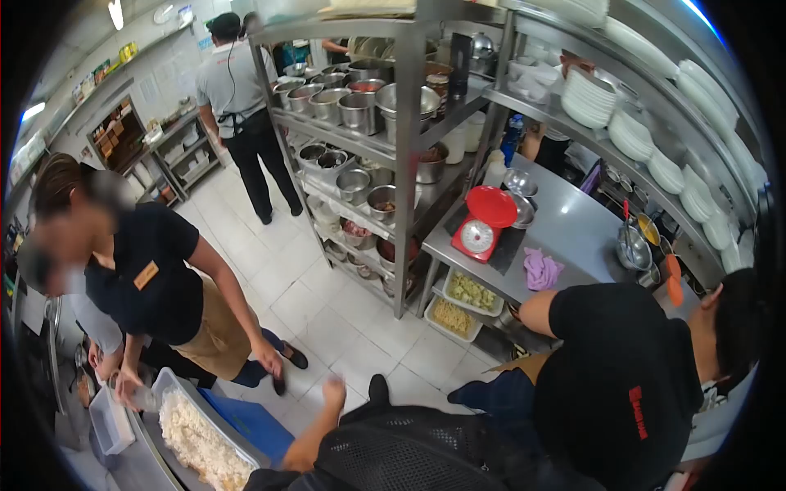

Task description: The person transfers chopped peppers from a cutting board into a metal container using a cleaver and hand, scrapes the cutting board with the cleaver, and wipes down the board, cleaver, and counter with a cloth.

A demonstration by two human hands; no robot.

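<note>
My left hand [333,394] is raised at the bottom centre, its fingers curled in, with nothing visible in it. It hangs over the tiled floor, to the right of a blue panel [246,416] and a long tub [168,378] of white rice [201,438]. Neither the tub nor the panel is touched by this hand. My right hand is not in view; my black mesh top [393,450] fills the bottom edge.
A co-worker [147,262] at left holds a clear cup [146,398] beside the tub. Another co-worker [614,368] bends close on my right. A steel rack [405,204] of pots stands ahead. A red scale [477,236] and purple cloth [541,268] lie on the counter.
</note>
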